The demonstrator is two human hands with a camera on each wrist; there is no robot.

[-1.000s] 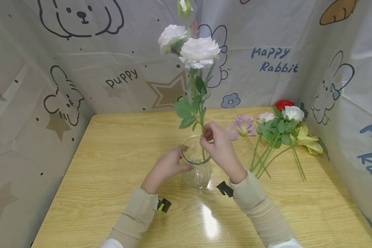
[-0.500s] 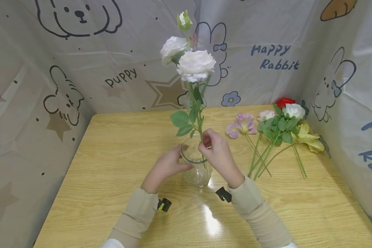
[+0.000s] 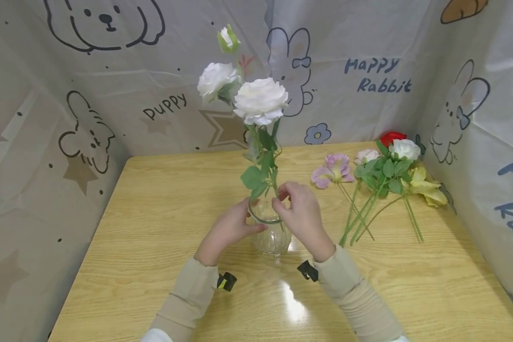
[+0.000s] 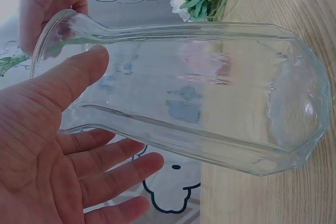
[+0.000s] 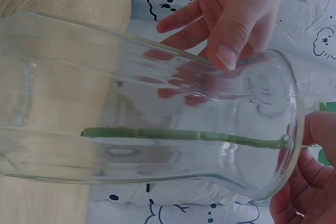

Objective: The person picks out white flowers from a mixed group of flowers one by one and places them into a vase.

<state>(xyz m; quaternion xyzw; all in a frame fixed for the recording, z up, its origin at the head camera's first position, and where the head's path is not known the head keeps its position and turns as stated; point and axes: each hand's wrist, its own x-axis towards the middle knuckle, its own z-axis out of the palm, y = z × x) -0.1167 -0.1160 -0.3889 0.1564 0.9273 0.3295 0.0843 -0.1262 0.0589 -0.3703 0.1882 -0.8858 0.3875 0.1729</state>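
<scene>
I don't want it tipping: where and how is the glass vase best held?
Probably by the glass vase's neck, from the left: it narrows below the flared rim, offering a waist to grip, and the right hand, pinching the flower stem, occupies the rim's right.

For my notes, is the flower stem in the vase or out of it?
Partly in: the lower stem shows inside the vase, its end short of the bottom.

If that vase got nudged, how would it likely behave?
The vase looks like clear, smooth glass, so it is probably slippery and breakable. Its wide base should resist tipping, though the white flower towering above might make it top-heavy.
</scene>
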